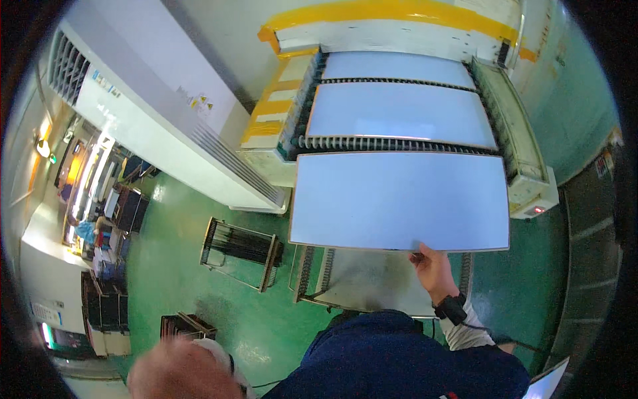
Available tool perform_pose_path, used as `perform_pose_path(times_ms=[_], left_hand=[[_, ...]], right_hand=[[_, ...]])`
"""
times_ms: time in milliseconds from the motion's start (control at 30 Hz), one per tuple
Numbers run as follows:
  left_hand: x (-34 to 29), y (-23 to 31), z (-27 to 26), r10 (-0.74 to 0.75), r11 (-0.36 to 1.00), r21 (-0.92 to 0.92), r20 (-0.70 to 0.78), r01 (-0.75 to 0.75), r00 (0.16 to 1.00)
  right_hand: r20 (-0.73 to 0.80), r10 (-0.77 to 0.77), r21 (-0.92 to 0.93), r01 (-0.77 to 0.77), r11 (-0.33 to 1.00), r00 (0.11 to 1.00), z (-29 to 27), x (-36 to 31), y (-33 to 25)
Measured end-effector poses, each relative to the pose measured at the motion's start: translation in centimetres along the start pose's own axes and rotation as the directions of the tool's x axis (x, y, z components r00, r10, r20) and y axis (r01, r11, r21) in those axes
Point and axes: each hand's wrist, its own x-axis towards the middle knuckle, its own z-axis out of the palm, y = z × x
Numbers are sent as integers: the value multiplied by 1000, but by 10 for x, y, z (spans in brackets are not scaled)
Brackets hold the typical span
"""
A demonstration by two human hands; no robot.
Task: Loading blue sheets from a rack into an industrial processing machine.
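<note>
A flat white rectangular panel (399, 199) with a thin brownish edge lies at the front end of the roller conveyor (399, 143). My right hand (435, 269) is closed on its near edge, a little right of the middle, with a dark band around the wrist. Two similar panels, a middle one (399, 113) and a far one (395, 66), rest on the rollers behind it. At the lower left, close to the camera, my left hand (176, 372) is smeared by motion. Its fingers cannot be made out, and it is apart from the panel.
Beneath the front panel stands a slotted metal rack (372, 282). A smaller rack (240, 253) sits on the green floor, with a dark rack (187, 326) nearer me. A tall white cabinet (166, 113) flanks the conveyor's left. Another white panel (548, 380) shows at lower right.
</note>
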Motion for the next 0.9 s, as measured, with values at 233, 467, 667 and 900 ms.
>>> perform_pose_path(times_ms=[233,467,667,900], left_hand=[[24,-3,30,243,405,-766,-436,-499,866],[19,8,20,213,319,-766,-517,-559,829],[22,11,16,212,268,-771,-537,-577,816],[26,18,3,214,227,-760,-572,-609,792]], right_hand=[[-81,-54,51,58,997,995,-17,2,-4],[-40,-89,17,89,996,995,-5,31,-9],[-67,-135,-16,134,991,989,-1,52,-19],[-80,-146,-17,145,989,986,9,67,-33]])
